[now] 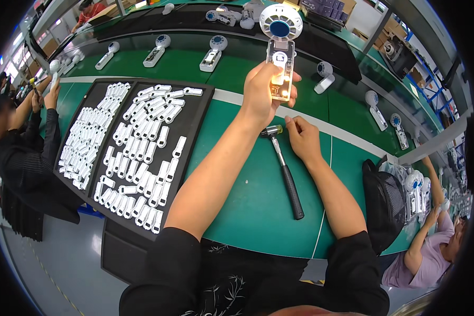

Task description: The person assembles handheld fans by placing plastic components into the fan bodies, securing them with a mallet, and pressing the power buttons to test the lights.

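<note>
the handheld fan (280,47) is raised above the desk's (237,200) far edge, its clear handle clamped in the left hand (263,92). the right hand (300,134), fingers pinched together, rests beside the hammer (284,171); steadying the handle looks wise.

The left hand (262,92) holds a handheld fan (280,50) upright above the green surface (237,200), its clear handle lit. The right hand (302,138) rests beside a small hammer (284,168). Black trays (192,126) carry white handle shells (142,152).
</note>
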A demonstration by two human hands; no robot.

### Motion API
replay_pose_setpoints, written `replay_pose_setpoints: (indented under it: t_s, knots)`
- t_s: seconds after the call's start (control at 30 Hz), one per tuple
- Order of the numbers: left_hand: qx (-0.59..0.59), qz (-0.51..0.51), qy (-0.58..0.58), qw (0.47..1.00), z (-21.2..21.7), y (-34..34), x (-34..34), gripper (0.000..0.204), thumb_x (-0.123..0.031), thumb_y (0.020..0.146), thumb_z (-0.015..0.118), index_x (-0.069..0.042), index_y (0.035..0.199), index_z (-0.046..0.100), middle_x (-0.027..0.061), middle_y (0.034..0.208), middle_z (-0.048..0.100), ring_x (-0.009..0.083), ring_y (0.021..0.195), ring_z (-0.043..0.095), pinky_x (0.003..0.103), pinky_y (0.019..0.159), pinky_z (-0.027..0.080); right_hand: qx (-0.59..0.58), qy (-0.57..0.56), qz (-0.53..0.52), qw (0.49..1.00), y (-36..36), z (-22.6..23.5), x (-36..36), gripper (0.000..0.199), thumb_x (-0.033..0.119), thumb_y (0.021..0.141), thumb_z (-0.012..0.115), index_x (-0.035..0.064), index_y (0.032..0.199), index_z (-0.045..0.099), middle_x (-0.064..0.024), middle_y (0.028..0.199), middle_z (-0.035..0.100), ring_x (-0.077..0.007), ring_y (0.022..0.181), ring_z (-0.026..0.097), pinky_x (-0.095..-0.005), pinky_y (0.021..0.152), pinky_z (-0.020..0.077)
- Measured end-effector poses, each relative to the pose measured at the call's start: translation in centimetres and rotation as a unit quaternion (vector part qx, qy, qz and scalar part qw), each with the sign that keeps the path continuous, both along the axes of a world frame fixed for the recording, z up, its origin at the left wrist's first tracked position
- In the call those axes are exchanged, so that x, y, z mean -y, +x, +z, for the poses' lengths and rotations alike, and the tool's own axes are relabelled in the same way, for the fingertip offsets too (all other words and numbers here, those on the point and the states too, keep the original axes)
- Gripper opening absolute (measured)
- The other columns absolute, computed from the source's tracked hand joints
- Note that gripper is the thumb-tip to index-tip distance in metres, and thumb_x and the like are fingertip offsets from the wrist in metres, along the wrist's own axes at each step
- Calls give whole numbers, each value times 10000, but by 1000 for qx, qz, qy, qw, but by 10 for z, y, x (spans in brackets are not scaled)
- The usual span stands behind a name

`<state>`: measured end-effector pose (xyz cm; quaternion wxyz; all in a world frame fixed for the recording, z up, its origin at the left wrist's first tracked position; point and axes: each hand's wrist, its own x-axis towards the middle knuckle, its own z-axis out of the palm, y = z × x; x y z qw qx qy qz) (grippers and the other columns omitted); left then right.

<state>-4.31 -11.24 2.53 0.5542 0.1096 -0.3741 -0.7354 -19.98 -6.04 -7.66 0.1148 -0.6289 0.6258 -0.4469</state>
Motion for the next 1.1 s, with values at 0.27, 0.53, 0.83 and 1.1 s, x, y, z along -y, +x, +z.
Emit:
replay_pose_setpoints:
  t_s: [0.27, 0.53, 0.83, 1.1]
  knots:
    - [-9, -12, -13, 1000, -9, -3, 3, 311, -243, 885, 450, 41, 947, 559, 164, 850, 628, 219, 639, 599, 353, 522, 491, 0, 5, 0, 1000, -1, 0, 0, 324, 287, 931, 607, 9, 766, 628, -94, 489, 466, -183, 420, 421, -350, 442, 334]
    - [79, 24, 55, 995, -52, -1, 32, 314, -267, 884, 461, 22, 965, 553, 150, 824, 633, 217, 630, 609, 369, 530, 513, 45, 6, -15, 999, 2, 5, -2, 239, 261, 940, 602, 34, 1007, 635, -41, 499, 437, -115, 461, 394, -312, 462, 317]
    - [265, 42, 110, 957, -85, -38, 87, 338, -342, 918, 446, -41, 1006, 573, 129, 787, 665, 169, 562, 573, 319, 507, 463, 64, 9, 0, 998, -1, 0, 1, 251, 252, 935, 610, 52, 1086, 618, -42, 495, 436, -121, 456, 388, -316, 470, 324]
    - [329, 21, 34, 944, -75, -65, 125, 342, -375, 939, 427, -103, 1059, 597, 102, 762, 686, 125, 520, 525, 257, 463, 352, 59, 22, 8, 998, -5, 1, -1, 253, 260, 925, 619, 55, 1073, 616, -63, 504, 455, -168, 444, 411, -339, 469, 335]
